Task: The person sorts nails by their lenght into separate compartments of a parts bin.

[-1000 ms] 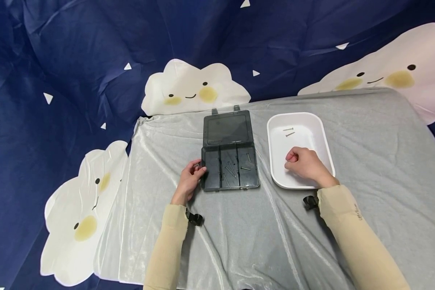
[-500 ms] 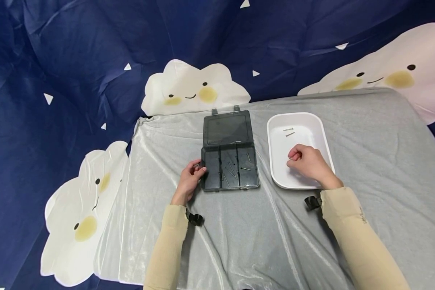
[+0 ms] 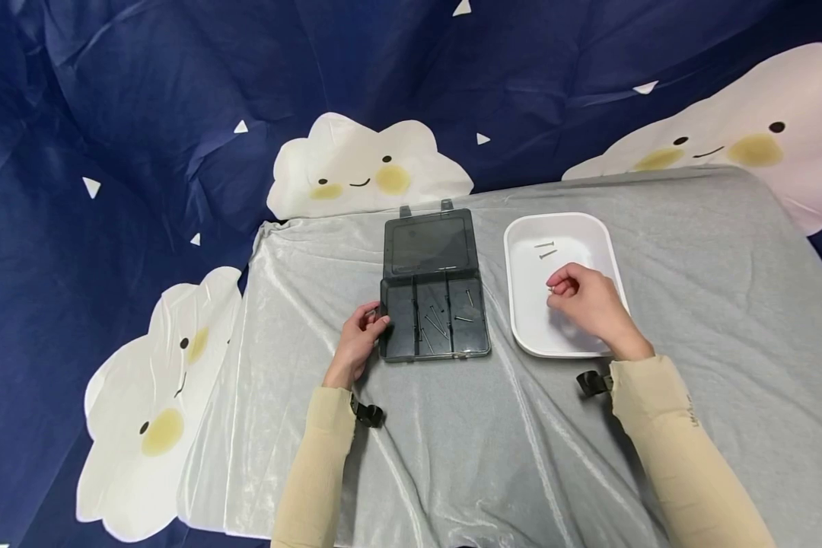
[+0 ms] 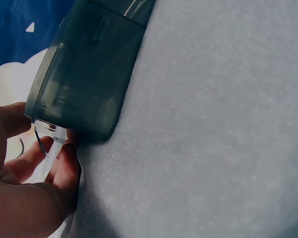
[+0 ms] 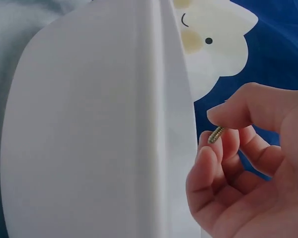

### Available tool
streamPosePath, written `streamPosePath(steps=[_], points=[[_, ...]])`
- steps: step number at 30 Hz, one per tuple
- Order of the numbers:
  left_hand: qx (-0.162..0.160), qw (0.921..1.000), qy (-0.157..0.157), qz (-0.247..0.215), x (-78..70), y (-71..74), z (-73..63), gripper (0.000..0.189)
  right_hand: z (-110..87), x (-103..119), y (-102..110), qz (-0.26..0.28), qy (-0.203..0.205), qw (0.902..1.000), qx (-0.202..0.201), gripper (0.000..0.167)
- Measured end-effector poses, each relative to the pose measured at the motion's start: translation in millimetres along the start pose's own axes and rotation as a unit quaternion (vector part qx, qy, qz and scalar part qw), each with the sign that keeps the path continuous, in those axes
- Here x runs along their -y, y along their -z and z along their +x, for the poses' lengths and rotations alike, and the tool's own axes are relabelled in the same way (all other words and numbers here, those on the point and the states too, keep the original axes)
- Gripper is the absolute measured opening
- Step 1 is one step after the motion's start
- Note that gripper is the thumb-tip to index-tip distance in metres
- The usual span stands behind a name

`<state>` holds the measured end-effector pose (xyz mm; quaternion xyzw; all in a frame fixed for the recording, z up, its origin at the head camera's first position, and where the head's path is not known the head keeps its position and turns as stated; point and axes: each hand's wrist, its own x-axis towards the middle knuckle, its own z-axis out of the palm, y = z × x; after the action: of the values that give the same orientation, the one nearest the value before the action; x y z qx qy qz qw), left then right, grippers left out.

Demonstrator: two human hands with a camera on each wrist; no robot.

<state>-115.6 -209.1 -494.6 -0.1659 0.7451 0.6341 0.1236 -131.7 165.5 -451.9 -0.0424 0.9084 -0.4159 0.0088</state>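
My left hand (image 3: 358, 339) grips the left side of a dark see-through compartment box (image 3: 399, 327), its thumb at the top edge and its fingers along the side wall. The box lies with its lid (image 3: 429, 242) folded back. Several screws (image 3: 436, 326) lie in its middle section, and a couple of shorter ones (image 3: 463, 318) in the right section. Over the white tray (image 3: 527, 327), my right hand (image 3: 589, 304) pinches a small screw (image 5: 216, 135) between thumb and fingers; its threaded end sticks out. Two more screws (image 3: 547, 254) lie near the tray's far end.
A grey velvety cloth (image 3: 452, 441) covers the table, with folds in front of the box. Behind it hangs a dark blue curtain (image 3: 520, 76) printed with smiling clouds. The tray's raised wall (image 5: 154, 124) stands beside my right fingers in the right wrist view.
My right hand has drawn slightly to the right and toward the tray's far end, with the screw now showing at its fingertips. The left hand and the box have stayed put.
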Motion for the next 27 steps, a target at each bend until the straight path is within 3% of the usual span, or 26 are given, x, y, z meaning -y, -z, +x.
streamPosePath(steps=[27], points=[[-0.003,0.9999,-0.005,-0.01,2.9,-0.1,2.1,0.046,-5.7,26,9,0.101,0.03,0.9934,-0.044,0.013]])
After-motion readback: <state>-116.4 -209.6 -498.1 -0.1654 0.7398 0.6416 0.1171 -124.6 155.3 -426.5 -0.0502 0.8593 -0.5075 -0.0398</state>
